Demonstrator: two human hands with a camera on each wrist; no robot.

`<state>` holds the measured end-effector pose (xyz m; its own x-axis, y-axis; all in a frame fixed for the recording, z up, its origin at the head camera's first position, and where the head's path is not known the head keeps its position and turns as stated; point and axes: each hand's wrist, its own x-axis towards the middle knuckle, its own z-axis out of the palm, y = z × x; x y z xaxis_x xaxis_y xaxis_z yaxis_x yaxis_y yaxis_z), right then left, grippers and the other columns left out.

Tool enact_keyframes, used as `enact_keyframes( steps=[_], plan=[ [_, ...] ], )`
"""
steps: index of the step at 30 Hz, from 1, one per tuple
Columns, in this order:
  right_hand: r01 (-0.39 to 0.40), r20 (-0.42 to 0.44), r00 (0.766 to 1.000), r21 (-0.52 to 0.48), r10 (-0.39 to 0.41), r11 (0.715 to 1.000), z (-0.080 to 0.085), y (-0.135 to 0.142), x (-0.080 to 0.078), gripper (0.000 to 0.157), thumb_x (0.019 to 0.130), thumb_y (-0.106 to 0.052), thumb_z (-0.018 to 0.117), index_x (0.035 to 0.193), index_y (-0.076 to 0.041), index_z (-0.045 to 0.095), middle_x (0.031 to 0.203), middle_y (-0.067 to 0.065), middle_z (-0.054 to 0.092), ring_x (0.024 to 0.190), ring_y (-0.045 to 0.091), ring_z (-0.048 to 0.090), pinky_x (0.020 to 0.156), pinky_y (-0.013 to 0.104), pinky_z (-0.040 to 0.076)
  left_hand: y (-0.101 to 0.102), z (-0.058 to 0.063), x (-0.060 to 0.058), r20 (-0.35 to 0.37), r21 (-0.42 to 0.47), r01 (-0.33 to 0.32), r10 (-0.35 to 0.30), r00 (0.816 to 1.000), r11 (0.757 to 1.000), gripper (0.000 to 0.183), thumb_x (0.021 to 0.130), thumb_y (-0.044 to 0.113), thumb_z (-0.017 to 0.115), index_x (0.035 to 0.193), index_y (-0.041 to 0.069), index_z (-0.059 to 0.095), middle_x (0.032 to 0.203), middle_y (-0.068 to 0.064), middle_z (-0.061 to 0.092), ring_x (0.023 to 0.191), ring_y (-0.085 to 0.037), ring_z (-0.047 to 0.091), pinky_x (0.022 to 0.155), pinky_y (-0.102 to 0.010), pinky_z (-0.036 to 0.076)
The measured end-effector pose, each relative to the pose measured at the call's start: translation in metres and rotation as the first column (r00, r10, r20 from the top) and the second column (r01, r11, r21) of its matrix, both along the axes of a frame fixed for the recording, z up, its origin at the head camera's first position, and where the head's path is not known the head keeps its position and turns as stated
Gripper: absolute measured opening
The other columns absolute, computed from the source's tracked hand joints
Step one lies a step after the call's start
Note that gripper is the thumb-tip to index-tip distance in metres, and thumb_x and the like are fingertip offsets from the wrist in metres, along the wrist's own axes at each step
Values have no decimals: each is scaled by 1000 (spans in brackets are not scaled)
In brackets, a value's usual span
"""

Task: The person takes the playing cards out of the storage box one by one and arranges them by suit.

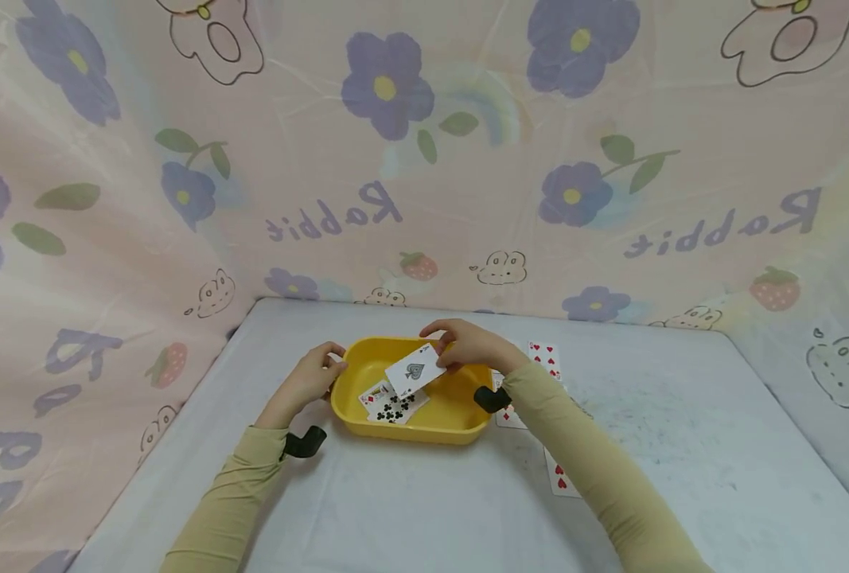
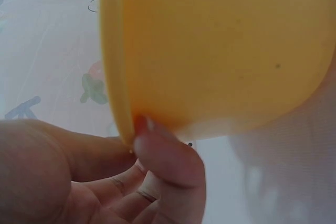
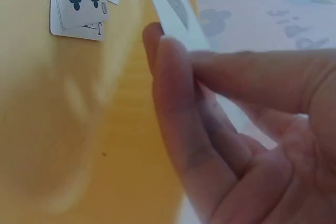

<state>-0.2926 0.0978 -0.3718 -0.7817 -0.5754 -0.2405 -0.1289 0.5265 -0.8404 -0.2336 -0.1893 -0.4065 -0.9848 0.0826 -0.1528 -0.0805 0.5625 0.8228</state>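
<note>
Left hand [image 1: 308,377] first, from where I stand: its thumb and fingers pinch the rim of a yellow tray [image 1: 410,432] at the left end. That tray looks to be smooth plastic, likely light and fairly stiff, apt to slide on the pale table [image 1: 682,414] if nudged; its lip seems the natural place to take hold. It's a shallow oblong with rounded corners. Inside, toward the left, lie a court card [image 1: 374,395] with a red diamond and, overlapping it, a clubs card [image 1: 394,407] thick with black pips. Lying so low, those would probably be awkward to get a fingernail under.

Next comes the ace of spades [image 1: 414,371], face showing, tilted above the tray, white with one big ornate grey-black spade; whether its lower corner touches the clubs card I can't make out. It should weigh next to nothing, bend with a squeeze and slip easily, so an edge or corner is the part to pinch. Right hand [image 1: 470,344] has it just so, thumb and fingers closed on its right-hand edge. Past the tray's right end, an upper hearts card [image 1: 544,356] and a lower hearts card [image 1: 562,476] lie on the table, the latter partly hidden by the sleeve [image 1: 589,434].
</note>
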Motion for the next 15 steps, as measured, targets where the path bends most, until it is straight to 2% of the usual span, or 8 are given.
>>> enact_keyframes(
  steps=[2,5,11,15],
  plan=[
    [9,-11,1000,-7,-9,1000,0,6,1,49,84,6,63,130,-9,56,96,16,55,73,23,63,70,32,56,0,1,0,1,-2,0,0,1000,1000,25,100,10,50,123,-1,49,92,-18,57,62,-20,56,50,-30,52],
    [53,-15,998,-35,-54,998,-1,16,1,39,88,2,61,124,-9,59,99,15,55,73,23,65,68,33,57,0,1,0,2,-5,3,-3,1000,1000,25,100,10,50,123,-1,48,92,-18,57,62,-21,56,50,-30,53],
    [120,7,993,-130,-120,984,5,44,5,25,94,-5,54,119,-2,55,100,18,55,76,28,64,75,47,55,0,0,-1,3,-3,2,-2,1000,1000,26,100,11,50,124,0,48,93,-18,56,63,-21,56,52,-31,54],
    [151,2,988,-149,-153,977,8,68,6,21,97,-9,54,115,2,54,99,18,61,82,34,65,76,46,55,0,0,0,0,-4,5,-5,1000,1000,26,100,10,49,124,-1,48,92,-17,56,64,-21,57,52,-31,54]
  ],
)
